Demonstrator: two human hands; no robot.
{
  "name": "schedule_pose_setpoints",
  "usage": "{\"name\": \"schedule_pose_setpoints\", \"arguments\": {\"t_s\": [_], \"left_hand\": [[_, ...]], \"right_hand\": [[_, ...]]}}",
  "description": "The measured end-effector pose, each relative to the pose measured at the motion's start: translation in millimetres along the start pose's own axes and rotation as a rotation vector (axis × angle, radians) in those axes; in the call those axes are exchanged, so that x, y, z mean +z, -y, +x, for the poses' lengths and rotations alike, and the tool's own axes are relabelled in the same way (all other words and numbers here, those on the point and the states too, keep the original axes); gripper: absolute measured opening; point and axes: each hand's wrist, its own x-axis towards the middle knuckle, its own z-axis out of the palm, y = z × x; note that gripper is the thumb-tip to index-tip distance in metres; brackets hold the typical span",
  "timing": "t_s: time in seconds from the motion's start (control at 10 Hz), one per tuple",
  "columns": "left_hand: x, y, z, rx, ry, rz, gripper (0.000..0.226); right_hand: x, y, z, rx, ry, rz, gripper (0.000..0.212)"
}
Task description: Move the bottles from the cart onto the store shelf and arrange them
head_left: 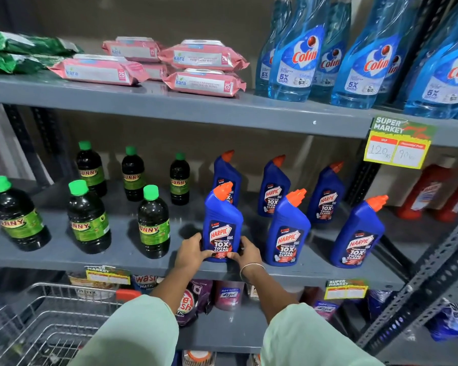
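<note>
A blue Harpic bottle (pixel 221 223) with an orange cap stands upright at the front edge of the grey middle shelf (pixel 117 256). My left hand (pixel 192 250) grips its lower left side and my right hand (pixel 245 250) grips its lower right side. Several more blue Harpic bottles (pixel 286 228) stand to its right and behind it in two rows. Several dark Sunny bottles (pixel 152 224) with green caps stand to the left on the same shelf. The wire cart (pixel 45 326) is at the bottom left; I see no bottles in its visible part.
The shelf above holds pink wipe packs (pixel 98 71), green packs (pixel 16 52) and blue Colin bottles (pixel 296 64). A yellow price tag (pixel 397 146) hangs at the right. Red bottles (pixel 428 194) stand far right. Pouches and jars fill the lower shelf. A slotted metal brace (pixel 434 273) runs diagonally at the right.
</note>
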Motion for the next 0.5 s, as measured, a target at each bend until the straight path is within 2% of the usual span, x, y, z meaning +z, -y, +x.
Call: {"name": "schedule_pose_setpoints", "arguments": {"t_s": [0.3,0.4,0.5], "left_hand": [[1,-2,-5,-0.023,0.010,0.045,0.046],[-2,-8,-10,-0.025,0.030,0.042,0.050],[-4,-15,-25,0.052,-0.127,0.036,0.064]], "right_hand": [[-3,1,-8,-0.010,-0.001,-0.037,0.047],[-6,6,-15,-0.046,-0.072,-0.059,0.045],[-19,18,-26,-0.252,-0.312,-0.231,0.029]]}}
